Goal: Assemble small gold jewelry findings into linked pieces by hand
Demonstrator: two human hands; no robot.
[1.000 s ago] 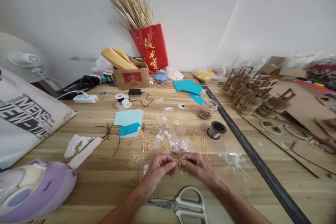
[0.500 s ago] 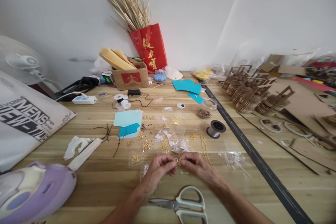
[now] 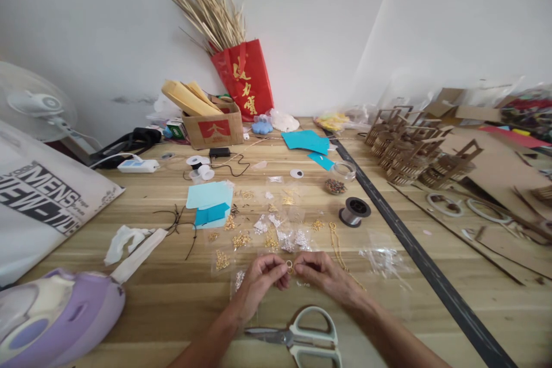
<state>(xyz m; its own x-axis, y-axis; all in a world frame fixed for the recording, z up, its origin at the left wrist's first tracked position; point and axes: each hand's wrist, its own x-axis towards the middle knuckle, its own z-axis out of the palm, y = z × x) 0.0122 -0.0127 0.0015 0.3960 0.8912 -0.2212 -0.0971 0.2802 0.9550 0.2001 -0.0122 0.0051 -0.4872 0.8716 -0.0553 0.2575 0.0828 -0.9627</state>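
Between my two hands is a small gold ring point(image 3: 289, 266), held upright by its left side. My left hand point(image 3: 266, 277) pinches it between thumb and forefinger. The fingertips of my right hand point(image 3: 317, 269) are pressed together at the ring's right side; whatever they hold is too small to make out. A gold chain point(image 3: 335, 244) lies just beyond my right hand. Silver beads point(image 3: 297, 240) and gold beads point(image 3: 241, 239) are heaped past my fingers. Scissors point(image 3: 297, 336) with pale handles lie on the table in front of my wrists.
A spool of wire point(image 3: 355, 212) and a dish of mixed beads point(image 3: 335, 186) stand to the right. Blue sheets point(image 3: 211, 213) lie at the left. A purple-white appliance point(image 3: 73, 316) sits at the near left, brown woven baskets point(image 3: 409, 155) at the far right.
Both hands stay in nearly the same place, with the ring still between them. The view has shifted very slightly.
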